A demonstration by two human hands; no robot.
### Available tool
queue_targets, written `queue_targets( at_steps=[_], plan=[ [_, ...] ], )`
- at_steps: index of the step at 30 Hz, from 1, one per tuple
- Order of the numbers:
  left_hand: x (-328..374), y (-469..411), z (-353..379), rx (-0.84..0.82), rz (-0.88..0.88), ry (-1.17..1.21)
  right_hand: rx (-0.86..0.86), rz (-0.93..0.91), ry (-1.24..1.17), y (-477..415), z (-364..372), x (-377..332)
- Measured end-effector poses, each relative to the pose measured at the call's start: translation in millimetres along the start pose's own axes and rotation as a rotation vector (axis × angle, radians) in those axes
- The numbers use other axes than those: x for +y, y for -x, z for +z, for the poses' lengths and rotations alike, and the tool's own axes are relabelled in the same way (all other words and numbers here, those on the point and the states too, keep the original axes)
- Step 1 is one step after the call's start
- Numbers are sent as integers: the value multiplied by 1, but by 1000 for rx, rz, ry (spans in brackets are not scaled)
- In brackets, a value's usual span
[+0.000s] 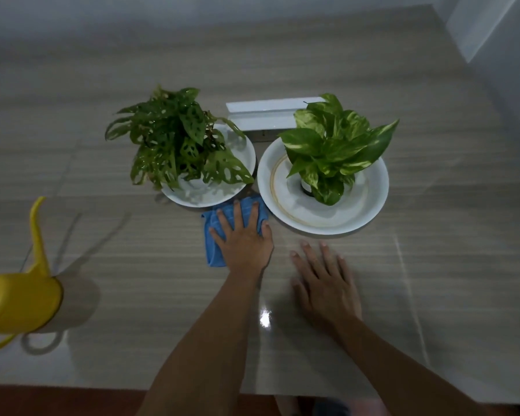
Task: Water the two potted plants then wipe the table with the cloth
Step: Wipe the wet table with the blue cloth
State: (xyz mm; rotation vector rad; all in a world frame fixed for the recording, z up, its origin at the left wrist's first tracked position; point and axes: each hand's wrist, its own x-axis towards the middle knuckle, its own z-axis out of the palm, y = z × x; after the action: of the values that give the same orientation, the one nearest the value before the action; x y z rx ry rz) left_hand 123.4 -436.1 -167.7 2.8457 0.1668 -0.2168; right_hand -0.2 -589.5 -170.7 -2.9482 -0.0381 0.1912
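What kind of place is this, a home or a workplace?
Probably a home, though that is a guess. A glossy wood-grain table holds two potted plants standing in household dishes, and a yellow watering can sits at its left edge.

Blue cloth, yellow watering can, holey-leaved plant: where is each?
blue cloth point(212, 247): head view, bare left edge beside the hand.
yellow watering can point(21, 304): head view, body.
holey-leaved plant point(174, 136): head view, leaves.
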Motion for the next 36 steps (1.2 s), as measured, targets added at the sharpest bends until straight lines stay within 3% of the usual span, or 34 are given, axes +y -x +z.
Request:
queue_targets(
  at_steps=[6, 13, 19, 22, 25, 27, 29, 32, 36],
  plan=[
    [-1, 25, 6, 38, -6, 23, -1, 7, -8, 0, -4, 0],
    [26, -3, 11, 77, -144, 98, 5, -11, -43, -1, -7, 0],
    [-29, 39, 3, 80, 28, -33, -3, -4, -56, -2, -3, 3],
    [-89, 83, -7, 56, -142, -48, 10, -17, -63, -2, -1, 4],
    [-91, 120, -7, 80, -312, 12, 25, -25, -76, -1, -3, 4],
    [-67, 122, 5, 53, -223, 16, 16, -10, -73, 0, -4, 2],
    [-50, 103, 11, 51, -7, -38, 9, -5, -46, 0, -3, 1],
    [-75, 48, -5, 57, 173, -118, 9, -17, 18, -1, -1, 0],
    [-157, 37, -30, 112, -144, -43, 18, 20, 9, 0, -3, -21]
  ],
)
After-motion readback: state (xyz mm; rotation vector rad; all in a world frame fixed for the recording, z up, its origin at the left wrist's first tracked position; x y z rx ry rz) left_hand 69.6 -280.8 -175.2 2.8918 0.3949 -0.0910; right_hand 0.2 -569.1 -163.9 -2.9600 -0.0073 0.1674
